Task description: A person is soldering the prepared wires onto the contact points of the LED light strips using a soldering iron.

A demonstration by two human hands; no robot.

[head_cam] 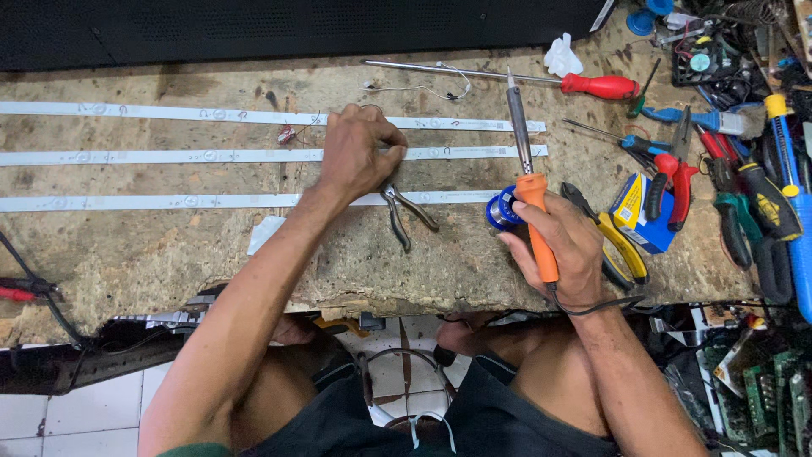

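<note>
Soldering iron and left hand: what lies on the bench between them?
In the head view, small pliers lie between the left hand and the soldering iron.

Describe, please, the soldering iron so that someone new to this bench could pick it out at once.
On the worn wooden workbench, look right of the three white strips, where the right hand grips a soldering iron. Its orange handle and long metal tip pointing away set it apart from the red-handled screwdriver behind and the pliers beside it.
</note>
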